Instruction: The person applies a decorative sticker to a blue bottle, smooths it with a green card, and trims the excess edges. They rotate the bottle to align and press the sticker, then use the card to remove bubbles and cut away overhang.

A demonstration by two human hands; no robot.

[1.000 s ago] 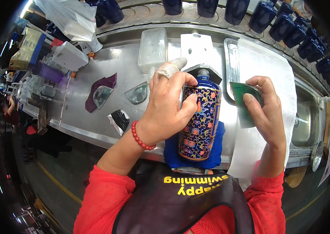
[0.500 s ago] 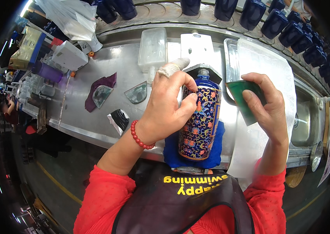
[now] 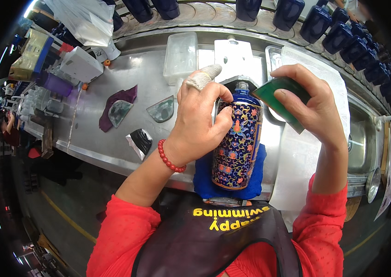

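Note:
A dark blue glass bottle [image 3: 237, 152] with a colourful floral pattern and gold lines lies on a blue cloth [image 3: 256, 177], its clear threaded neck pointing away from me. My left hand [image 3: 195, 113] grips the bottle's upper left side between thumb and fingers; a fabric finger cover is on one finger. In my right hand [image 3: 320, 104] is a flat green translucent scraper [image 3: 269, 93], pinched between thumb and fingers. It is tilted, with one corner close to the right of the bottle's neck. Behind the neck sits a dark angular rest [image 3: 251, 83], partly hidden.
Blue bottles [image 3: 289, 14] line a slatted conveyor [image 3: 204, 10] along the back. Left on the steel table [image 3: 144, 69] are a purple cloth [image 3: 108, 117] and greyish scraper-like pieces [image 3: 161, 111]. A frosted container [image 3: 180, 53] stands behind my left hand; a sink [image 3: 364, 147] is at right.
My right hand has moved the green scraper left and slightly up, closer to the bottle's neck. My left hand stays on the bottle. Bottles on the conveyor have shifted right.

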